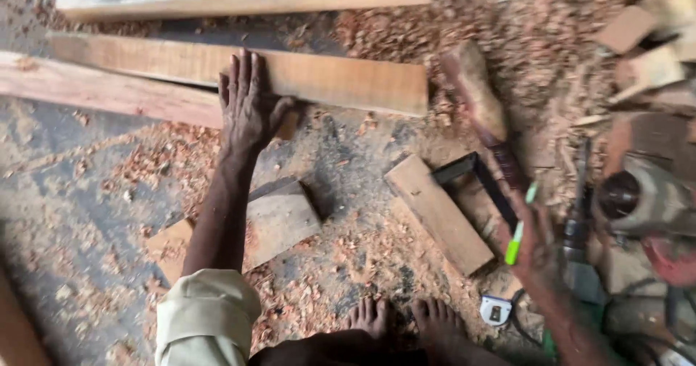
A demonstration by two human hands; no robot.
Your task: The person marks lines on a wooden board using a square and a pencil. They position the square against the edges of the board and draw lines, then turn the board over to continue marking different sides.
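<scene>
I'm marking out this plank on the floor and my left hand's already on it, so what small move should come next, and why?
Probably bring the right hand, which holds a green marker, across to the plank. The left hand already lies flat on the plank, pinning it, while the marker hangs well off to the right above the metal square, apart from the wood.

tan plank (341, 82), reddish shavings (522, 32), bright green marker (516, 246), grey floor (58, 214), khaki sleeve (206, 312).

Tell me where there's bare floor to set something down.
Free: the grey floor left of the left hand, below the long planks. Crowded: around the right hand holding a green marker, among offcuts and power tools.
</scene>
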